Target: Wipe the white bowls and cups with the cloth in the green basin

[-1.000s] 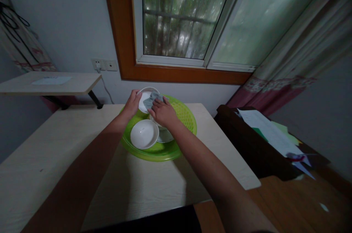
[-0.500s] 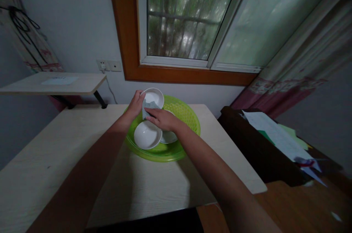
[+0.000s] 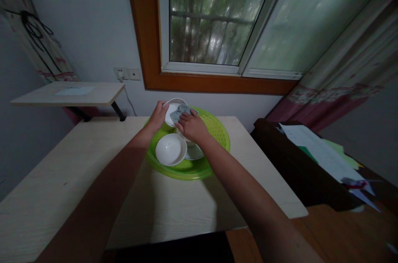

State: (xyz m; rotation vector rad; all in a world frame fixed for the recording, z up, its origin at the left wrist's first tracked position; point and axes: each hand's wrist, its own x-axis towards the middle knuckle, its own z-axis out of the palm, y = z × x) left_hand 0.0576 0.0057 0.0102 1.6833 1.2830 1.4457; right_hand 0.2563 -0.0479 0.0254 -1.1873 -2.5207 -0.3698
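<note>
My left hand (image 3: 158, 116) grips the left rim of a white bowl (image 3: 170, 114), which is tilted over the back of a round green basket (image 3: 217, 130). Across the right part of that bowl lies a grey-green cloth (image 3: 183, 110), held under the fingers of my right hand (image 3: 193, 126). A second white bowl (image 3: 171, 150) sits in the front left of the basket. Beside it, a further white dish (image 3: 194, 152) is partly hidden by my right hand and wrist.
The basket stands on a pale wooden table (image 3: 183, 201). A raised shelf (image 3: 102, 94) with a paper on it is at the left. Behind are a wall and a window (image 3: 214, 18). To the right, papers (image 3: 317, 151) lie on a dark piece of furniture (image 3: 280, 159).
My right hand has moved the cloth to the right and up over the bowl. My left hand keeps its hold on the rim. The whole view has shifted slightly.
</note>
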